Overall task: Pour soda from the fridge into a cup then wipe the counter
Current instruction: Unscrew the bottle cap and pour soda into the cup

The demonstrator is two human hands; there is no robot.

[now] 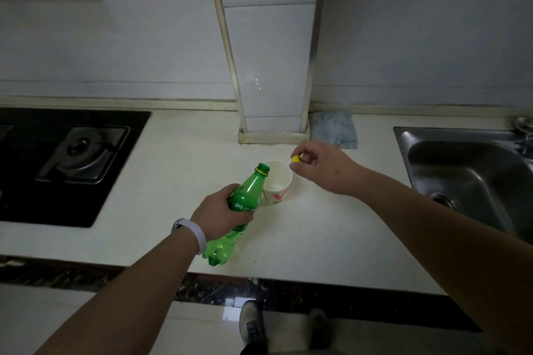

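My left hand [220, 213] grips a green soda bottle [245, 199] round its middle and holds it tilted, its open neck leaning toward a white paper cup [277, 183]. The cup stands upright on the white counter [317, 228], just right of the bottle's mouth. My right hand [320, 166] hovers beside the cup's far right rim and pinches the yellow bottle cap [295, 158] between thumb and fingers. A light blue cloth [336, 130] lies crumpled on the counter behind my right hand, against the wall.
A black gas hob [66, 164] with a burner fills the counter's left side. A steel sink [473, 179] is set in on the right. A tiled pillar [271, 66] juts onto the counter behind the cup. My shoes show on the floor below the counter edge.
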